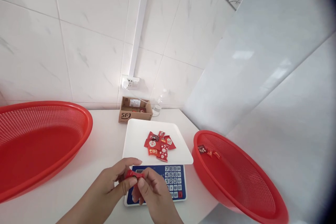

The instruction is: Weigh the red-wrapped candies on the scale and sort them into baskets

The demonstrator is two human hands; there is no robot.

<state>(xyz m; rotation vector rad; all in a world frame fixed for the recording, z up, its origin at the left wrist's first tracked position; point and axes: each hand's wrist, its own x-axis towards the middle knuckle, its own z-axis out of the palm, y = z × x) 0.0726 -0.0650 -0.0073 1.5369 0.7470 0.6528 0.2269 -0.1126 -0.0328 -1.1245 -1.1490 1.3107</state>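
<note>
Both my hands pinch a small red wrapped candy (134,174) in front of the scale's keypad. My left hand (115,182) grips its left end between thumb and fingers. On the other end my right hand (152,185) has thumb and forefinger closed. Just beyond them is the white weighing pan (182,147) of a digital scale (173,182) with a blue keypad panel. Several red packets (154,144) with printed labels lie heaped in the middle of the pan. My hands cover the left part of the panel, including most of the display.
A large red mesh basket (88,122) stands at the left. Another red basket (207,176), holding a few small packets (202,149), is at the right. Behind the scale are a cardboard box (135,115), a clear plastic bottle (158,105) and a wall socket (133,82) with a plugged-in cable.
</note>
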